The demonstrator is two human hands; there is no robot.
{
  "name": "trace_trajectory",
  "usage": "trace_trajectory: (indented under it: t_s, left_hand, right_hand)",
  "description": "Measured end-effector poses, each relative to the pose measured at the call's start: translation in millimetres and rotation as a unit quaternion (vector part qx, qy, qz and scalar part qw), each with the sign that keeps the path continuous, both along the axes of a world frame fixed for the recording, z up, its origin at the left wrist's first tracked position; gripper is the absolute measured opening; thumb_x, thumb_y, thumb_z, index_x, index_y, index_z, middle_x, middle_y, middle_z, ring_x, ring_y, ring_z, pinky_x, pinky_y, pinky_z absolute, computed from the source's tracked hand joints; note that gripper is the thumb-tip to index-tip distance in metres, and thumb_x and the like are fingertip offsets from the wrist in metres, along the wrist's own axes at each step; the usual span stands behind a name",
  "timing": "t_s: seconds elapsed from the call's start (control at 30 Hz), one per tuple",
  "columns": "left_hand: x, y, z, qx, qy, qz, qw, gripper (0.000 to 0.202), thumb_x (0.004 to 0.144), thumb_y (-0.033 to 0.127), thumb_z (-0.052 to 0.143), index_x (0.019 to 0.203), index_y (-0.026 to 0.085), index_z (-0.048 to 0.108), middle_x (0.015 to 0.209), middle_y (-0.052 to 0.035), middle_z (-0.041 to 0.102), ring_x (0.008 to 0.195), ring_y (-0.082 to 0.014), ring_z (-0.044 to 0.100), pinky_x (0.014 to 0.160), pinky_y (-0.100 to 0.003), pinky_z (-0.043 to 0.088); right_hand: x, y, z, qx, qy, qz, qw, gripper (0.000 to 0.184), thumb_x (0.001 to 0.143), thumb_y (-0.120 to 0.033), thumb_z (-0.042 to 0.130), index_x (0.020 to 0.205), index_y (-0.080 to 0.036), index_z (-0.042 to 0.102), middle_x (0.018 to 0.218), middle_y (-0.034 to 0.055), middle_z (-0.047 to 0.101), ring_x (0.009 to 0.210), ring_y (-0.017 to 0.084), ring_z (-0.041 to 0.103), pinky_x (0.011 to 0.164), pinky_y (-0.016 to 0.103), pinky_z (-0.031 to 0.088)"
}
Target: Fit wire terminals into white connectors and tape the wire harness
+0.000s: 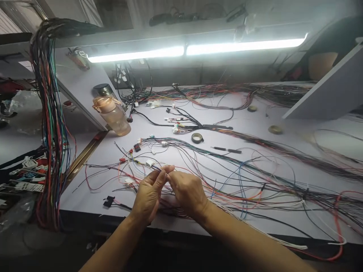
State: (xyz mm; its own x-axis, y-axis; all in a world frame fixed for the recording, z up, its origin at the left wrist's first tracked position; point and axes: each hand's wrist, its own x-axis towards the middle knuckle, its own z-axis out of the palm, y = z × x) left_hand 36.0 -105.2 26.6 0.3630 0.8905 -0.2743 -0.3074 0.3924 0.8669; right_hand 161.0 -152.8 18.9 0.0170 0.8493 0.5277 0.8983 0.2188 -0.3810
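Near the front edge of the white table my two hands meet over a spread of loose wires. My left hand [149,192] is closed, thumb and fingers pinching a few thin wires that lead to a white connector [149,163] just beyond the fingertips. My right hand [188,190] is closed too, its fingertips on the same wires right beside the left thumb. The exact grip between the fingertips is hidden. Below and left of my left hand lies a black connector [108,201] on a black cable. Red connectors [122,160] lie a little beyond.
A bottle [115,117] stands at the back left beside a thick hanging wire bundle [48,124]. A tape roll [197,138] and a black pen-like tool [226,150] lie mid-table. Long wire harnesses [255,141] run to the right. A panel [326,83] rises at the right.
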Motion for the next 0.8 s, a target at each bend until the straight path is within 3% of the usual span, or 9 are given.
trace_trajectory:
  t_s: [0.13,0.33,0.47,0.53,0.63,0.8]
  left_hand:
    - [13,1,0.5,0.011,0.046,0.024,0.999,0.033,0.077,0.044,0.071,0.086,0.012,0.073,0.098,-0.0119,0.072,0.101,-0.0212,0.064,0.101,-0.033,0.042]
    - [23,7,1.0,-0.059,-0.007,0.034,0.998,0.032,0.071,0.043,0.077,0.075,0.012,0.066,0.075,-0.0049,0.068,0.077,-0.016,0.066,0.083,-0.03,0.051]
    - [21,18,-4.7,-0.072,-0.03,0.062,0.995,0.033,0.072,0.043,0.076,0.076,0.014,0.061,0.063,0.0022,0.057,0.062,-0.0126,0.06,0.075,-0.031,0.055]
    - [18,24,-7.5,-0.07,-0.038,0.085,0.993,0.031,0.074,0.042,0.074,0.079,0.015,0.06,0.061,0.0041,0.053,0.059,-0.011,0.057,0.071,-0.031,0.056]
    - [16,29,-9.9,-0.083,-0.038,0.098,0.991,0.029,0.076,0.041,0.072,0.079,0.015,0.059,0.061,0.0044,0.05,0.057,-0.0098,0.052,0.065,-0.029,0.056]
    - [19,30,-12.2,-0.122,-0.03,0.102,0.987,0.032,0.074,0.044,0.073,0.078,0.016,0.06,0.06,0.0028,0.051,0.057,-0.0116,0.052,0.059,-0.029,0.054]
  right_hand:
    - [3,0,-3.5,0.011,-0.024,-0.001,1.0,0.031,0.098,-0.021,0.038,0.071,-0.018,0.053,0.06,0.0002,0.059,0.051,0.012,0.051,0.054,0.028,0.024]
    - [22,-16,-5.0,-0.117,-0.031,0.022,0.992,0.026,0.093,-0.018,0.045,0.07,-0.019,0.055,0.063,0.0001,0.063,0.054,0.012,0.057,0.053,0.027,0.027]
    - [46,-9,6.2,-0.195,-0.011,0.1,0.976,0.02,0.09,-0.029,0.055,0.074,-0.02,0.063,0.067,0.0002,0.068,0.061,0.014,0.063,0.057,0.025,0.038]
    - [68,9,15.0,-0.196,0.032,0.119,0.973,0.022,0.093,-0.033,0.053,0.081,-0.021,0.067,0.074,0.001,0.07,0.069,0.014,0.065,0.063,0.025,0.044]
    - [107,50,23.5,-0.146,0.08,0.065,0.984,0.023,0.094,-0.032,0.049,0.093,-0.021,0.069,0.089,0.0042,0.072,0.082,0.016,0.066,0.075,0.029,0.049]
    - [148,124,11.7,-0.121,0.006,0.01,0.993,0.022,0.086,-0.026,0.059,0.105,-0.018,0.065,0.105,0.0073,0.068,0.096,0.021,0.06,0.085,0.036,0.047]
